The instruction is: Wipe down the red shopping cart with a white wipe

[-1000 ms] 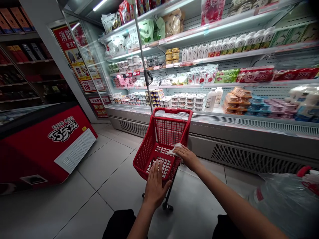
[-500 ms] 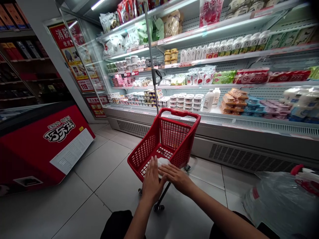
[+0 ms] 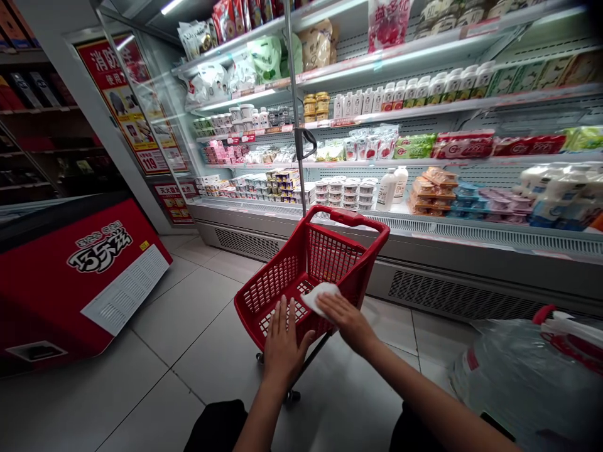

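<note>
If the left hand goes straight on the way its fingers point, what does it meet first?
The left hand lies flat on the red basket, fingers toward the chiller; going on, it probably meets the basket's far wall first, though depth is unclear.

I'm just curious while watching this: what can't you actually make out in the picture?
- Head view: the white cloth is partly covered by the right hand.
- The red basket: its wheels are mostly hidden by the left hand.
- Shelf labels are too small and blurred to read.
- The plastic bag is cut off by the right edge.
</note>
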The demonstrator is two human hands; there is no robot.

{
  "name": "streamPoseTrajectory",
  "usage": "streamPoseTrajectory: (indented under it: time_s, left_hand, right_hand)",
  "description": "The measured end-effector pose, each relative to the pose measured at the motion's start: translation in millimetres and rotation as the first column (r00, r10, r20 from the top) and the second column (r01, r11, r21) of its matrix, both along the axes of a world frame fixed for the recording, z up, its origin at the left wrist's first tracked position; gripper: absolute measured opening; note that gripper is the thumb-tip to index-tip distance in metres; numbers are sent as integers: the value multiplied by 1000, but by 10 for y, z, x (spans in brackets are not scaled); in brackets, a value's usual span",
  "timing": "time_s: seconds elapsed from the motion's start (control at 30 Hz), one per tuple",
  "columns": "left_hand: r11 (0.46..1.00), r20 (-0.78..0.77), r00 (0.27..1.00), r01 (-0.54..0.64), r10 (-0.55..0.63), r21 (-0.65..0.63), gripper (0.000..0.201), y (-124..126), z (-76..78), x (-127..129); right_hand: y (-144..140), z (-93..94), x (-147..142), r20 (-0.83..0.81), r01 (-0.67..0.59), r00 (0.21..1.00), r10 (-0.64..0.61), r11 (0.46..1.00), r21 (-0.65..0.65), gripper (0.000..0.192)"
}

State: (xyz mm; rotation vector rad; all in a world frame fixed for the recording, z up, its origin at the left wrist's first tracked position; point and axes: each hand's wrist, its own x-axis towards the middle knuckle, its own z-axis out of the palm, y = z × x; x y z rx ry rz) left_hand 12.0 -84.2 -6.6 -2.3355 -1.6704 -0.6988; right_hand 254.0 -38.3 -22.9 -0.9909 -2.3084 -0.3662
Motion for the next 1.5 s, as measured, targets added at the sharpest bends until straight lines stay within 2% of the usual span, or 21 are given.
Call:
streamPoseTrajectory:
  time_s: [0.07,0.13,0.23,0.33,0.4,0.5,0.63,0.7,0.8,0.9,0.97,1.07,1.2,1.27,1.33,1.5]
  left_hand:
    - [999,-24,999,43,-43,30,89,17,-5,104]
    - [996,-46,996,77,-75,49,90,24,-4,141]
    - [993,-68,992,105,-102,48,88,25,16,46]
    - [995,-66,993,100,-98,25,85,38,46,-114]
    - [997,-68,995,75,-74,14,83,64,60,-166]
    - [999,-74,997,29,-27,18,79,125,62,-93]
    - [995,-97,991,97,-94,32,78,187,50,152]
    - [990,-108,985,137,-133,32,75,196,51,219]
    - [985,-103,980,171,-168,21,71,189,68,208]
    - [981,-92,977,194,-192,13,70,179,88,154]
    - [980,-88,976,200,-197,18,69,176,93,137]
    - [979,-89,976,202,-198,33,69,174,91,133]
    - [978,-101,974,207,-202,38,70,167,101,107]
    - [977,-108,973,210,-205,38,69,157,115,79]
    - [976,-113,972,213,-208,39,69,142,128,51]
    - [979,-119,973,201,-196,27,68,105,122,31]
  right_hand:
    - [-102,-28,-184,26,-64,998,64,998,-8,67]
    - [-103,13,-159,64,-90,994,89,996,0,67]
    - [54,194,270,80,-13,997,9,999,44,72]
    - [241,422,848,30,170,984,-173,982,88,77]
    - [303,517,1080,9,249,968,-250,964,90,80]
    - [278,498,1017,-2,288,957,-289,954,86,78]
    - [178,340,575,86,161,982,-167,984,74,67]
    - [172,334,525,119,99,987,-106,993,64,67]
    - [256,465,829,98,123,987,-130,990,74,75]
    - [378,643,1317,32,272,960,-277,957,95,90]
    - [412,705,1514,-3,354,935,-355,930,100,97]
    - [345,672,1450,-18,365,931,-365,927,89,96]
    - [176,556,1056,51,197,978,-200,979,59,83]
    - [156,566,1009,89,122,988,-126,991,52,79]
    - [209,630,1146,90,128,987,-133,990,61,82]
    - [436,790,1688,-37,374,927,-372,922,100,95]
